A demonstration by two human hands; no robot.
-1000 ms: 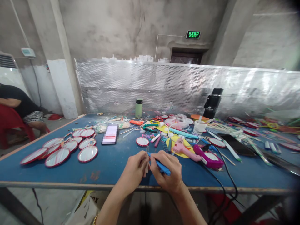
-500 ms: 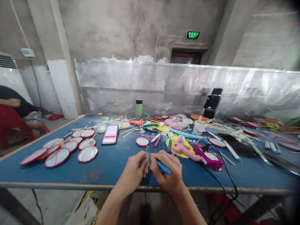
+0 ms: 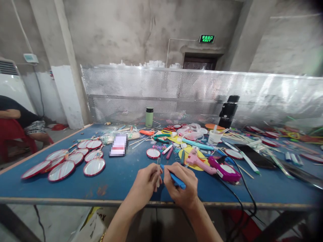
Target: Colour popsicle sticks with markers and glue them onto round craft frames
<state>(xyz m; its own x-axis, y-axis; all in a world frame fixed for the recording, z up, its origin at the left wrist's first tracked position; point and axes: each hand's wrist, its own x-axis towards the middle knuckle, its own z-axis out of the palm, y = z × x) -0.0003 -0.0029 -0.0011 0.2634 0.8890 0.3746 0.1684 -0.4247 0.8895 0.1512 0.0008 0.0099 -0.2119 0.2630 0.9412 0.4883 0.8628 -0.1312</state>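
Note:
My left hand is closed around a small pale flat stick, held upright near the table's front edge. My right hand grips a blue marker pen in a writing hold, its tip end pointing left, close beside the stick. Whether the tip touches the stick I cannot tell. Just beyond the hands lies a small round red-rimmed mirror. A white marker and a pink marker are to its right.
Several red-rimmed round mirrors lie at the left, near a phone. On the right are a pink glue gun, a purple device and black cables. A green bottle stands at the back. Someone sits far left.
My right hand has shifted slightly right with the blue marker, so its tip end sits a little farther from the stick. My left hand stays almost in place.

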